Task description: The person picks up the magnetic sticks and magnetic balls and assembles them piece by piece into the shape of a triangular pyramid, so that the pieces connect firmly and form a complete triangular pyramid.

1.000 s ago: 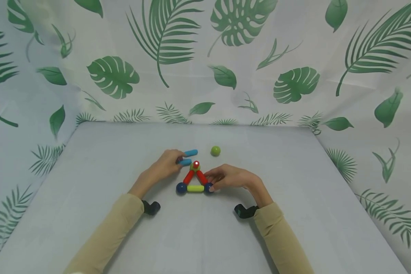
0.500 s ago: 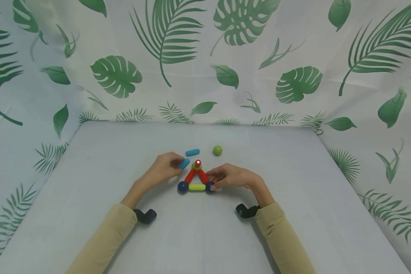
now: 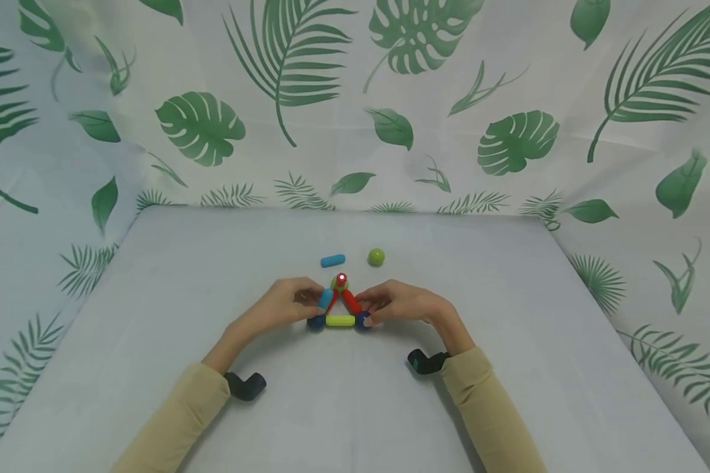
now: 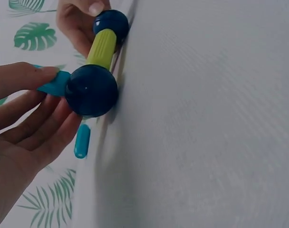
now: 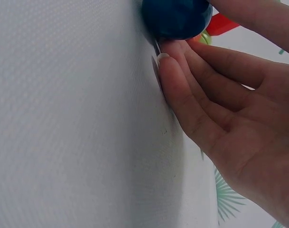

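A triangle of toy building rods and balls lies on the white table. A yellow-green rod joins its two dark blue balls; a red rod runs from each towards a green ball at the far corner, where another red rod stands up. My left hand pinches a light blue rod between thumb and fingers, its end right at the left dark blue ball. On the other side my right hand holds the right dark blue ball, thumb on its near side.
Behind the triangle lie a loose light blue rod and a loose green ball. A leaf-patterned cloth rises at the back and sides of the table.
My left hand has picked up one light blue rod from beside the other and brought it nearer, tilting it over the left dark blue ball. The right hand has kept its place.
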Motion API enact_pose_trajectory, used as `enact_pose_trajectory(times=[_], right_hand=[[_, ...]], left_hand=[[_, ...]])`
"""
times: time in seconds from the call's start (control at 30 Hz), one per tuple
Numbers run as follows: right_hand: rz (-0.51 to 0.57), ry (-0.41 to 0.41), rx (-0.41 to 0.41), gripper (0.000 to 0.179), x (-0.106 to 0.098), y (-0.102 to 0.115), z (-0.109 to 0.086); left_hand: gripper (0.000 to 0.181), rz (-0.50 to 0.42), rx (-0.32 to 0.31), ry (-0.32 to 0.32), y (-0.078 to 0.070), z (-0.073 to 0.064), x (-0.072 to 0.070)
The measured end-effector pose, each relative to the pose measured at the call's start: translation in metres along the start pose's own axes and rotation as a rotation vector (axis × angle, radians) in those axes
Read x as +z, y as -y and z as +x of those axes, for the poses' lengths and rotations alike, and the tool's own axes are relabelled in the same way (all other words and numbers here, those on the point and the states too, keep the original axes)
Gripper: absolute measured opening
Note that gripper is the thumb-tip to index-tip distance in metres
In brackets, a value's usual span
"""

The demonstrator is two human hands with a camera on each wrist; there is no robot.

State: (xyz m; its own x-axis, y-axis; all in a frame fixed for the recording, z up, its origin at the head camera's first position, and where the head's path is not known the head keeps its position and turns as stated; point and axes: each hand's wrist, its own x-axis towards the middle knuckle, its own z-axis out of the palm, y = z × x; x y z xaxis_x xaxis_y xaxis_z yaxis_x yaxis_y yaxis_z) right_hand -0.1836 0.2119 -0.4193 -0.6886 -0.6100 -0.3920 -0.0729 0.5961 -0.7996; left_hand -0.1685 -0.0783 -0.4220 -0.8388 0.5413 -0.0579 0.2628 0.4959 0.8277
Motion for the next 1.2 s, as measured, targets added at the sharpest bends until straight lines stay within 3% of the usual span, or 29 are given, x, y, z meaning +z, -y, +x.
enact_pose_trajectory(times=[0.23, 0.5, 0.77, 0.97, 1.1, 1.2], right_hand=[[0.0, 0.013, -0.018, 0.056, 0.0, 0.0, 0.001], [-0.024, 0.0, -0.014, 0.055, 0.001, 0.006, -0.001], [-0.03, -0.022, 0.007, 0.051, 0.003, 0.008, -0.002], [-0.049, -0.138, -0.001, 0.038, 0.002, 0.008, 0.004], [-0.113, -0.269, -0.038, 0.029, -0.004, 0.015, 0.016], [-0.162, -0.375, -0.069, 0.024, -0.008, 0.02, 0.028]], left_hand=[[0.03, 0.062, 0.014, 0.0, 0.006, -0.005, 0.005], [0.027, 0.04, -0.006, -0.059, 0.007, -0.01, 0.012], [0.026, 0.06, 0.016, -0.045, 0.006, -0.009, 0.012], [0.026, 0.036, -0.02, -0.046, 0.006, -0.01, 0.012], [0.025, 0.033, -0.038, -0.047, 0.008, -0.011, 0.01], [0.024, 0.036, -0.017, -0.04, 0.009, -0.011, 0.009]])
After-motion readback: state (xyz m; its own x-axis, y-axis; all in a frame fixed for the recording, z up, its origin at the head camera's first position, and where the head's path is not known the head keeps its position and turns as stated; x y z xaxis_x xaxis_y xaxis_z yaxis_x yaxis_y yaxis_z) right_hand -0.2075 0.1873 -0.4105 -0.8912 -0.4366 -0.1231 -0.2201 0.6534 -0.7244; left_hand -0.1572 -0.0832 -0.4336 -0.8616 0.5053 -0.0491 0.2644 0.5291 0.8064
